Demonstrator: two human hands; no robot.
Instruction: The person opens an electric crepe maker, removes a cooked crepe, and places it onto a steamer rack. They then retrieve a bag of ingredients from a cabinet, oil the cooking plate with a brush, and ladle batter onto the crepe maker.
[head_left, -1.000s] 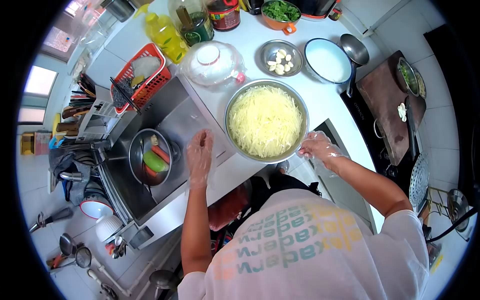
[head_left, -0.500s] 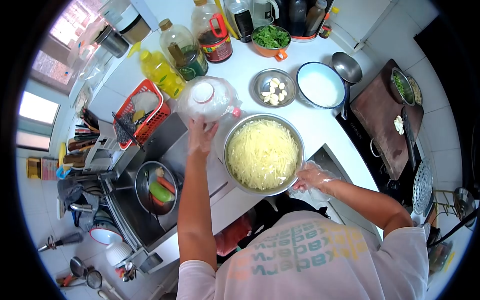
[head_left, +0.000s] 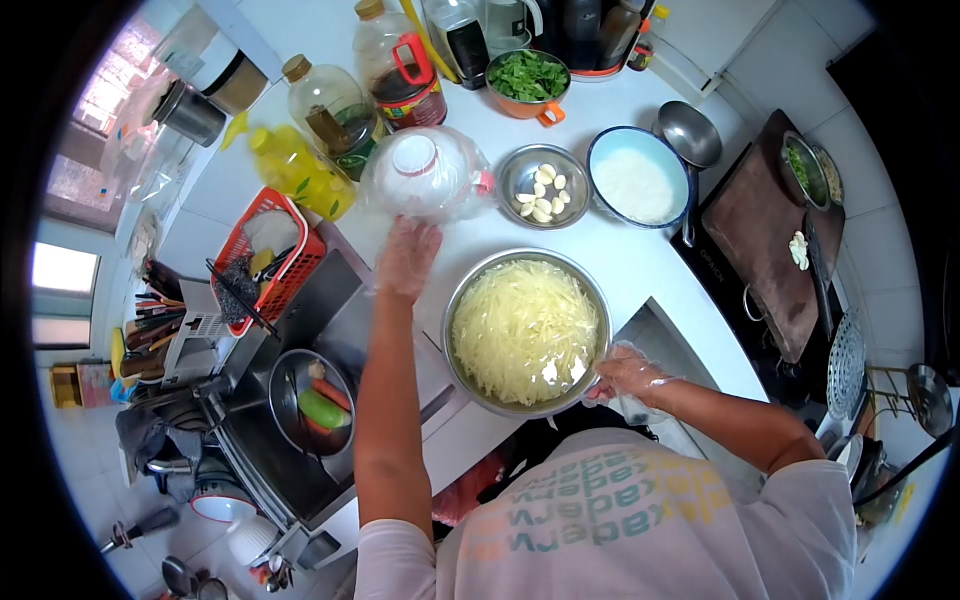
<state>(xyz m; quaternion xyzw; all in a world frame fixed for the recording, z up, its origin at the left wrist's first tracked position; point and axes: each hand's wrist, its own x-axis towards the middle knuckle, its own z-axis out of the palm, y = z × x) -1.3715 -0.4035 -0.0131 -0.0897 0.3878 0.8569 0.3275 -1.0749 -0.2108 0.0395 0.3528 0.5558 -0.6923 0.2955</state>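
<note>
My right hand [head_left: 629, 373], in a clear plastic glove, grips the near right rim of a metal bowl [head_left: 453, 362]. Pale yellow shreds, like shredded potato [head_left: 523, 325], fill the bowl, with shiny wet patches on top. My left hand [head_left: 409, 257], also gloved, is open, its fingers stretched forward against or just short of a rounded white thing in clear plastic [head_left: 428, 178]. That thing has a round white top and a pink spot on its right side; its kind is unclear. Behind the metal bowl, a small steel dish [head_left: 517, 208] holds peeled garlic cloves [head_left: 544, 190].
A blue-rimmed bowl [head_left: 596, 160] with whitish contents, a ladle [head_left: 690, 135] and a bowl of greens [head_left: 528, 77] stand behind. Bottles [head_left: 335, 115] and a red basket [head_left: 312, 250] are left, above the sink [head_left: 270, 440]. A cutting board [head_left: 750, 240] with a knife lies right.
The plastic-covered white thing has shifted away from me and rightward, my left hand following with straighter fingers. The metal bowl sits nearer to me, with a wider gap behind it.
</note>
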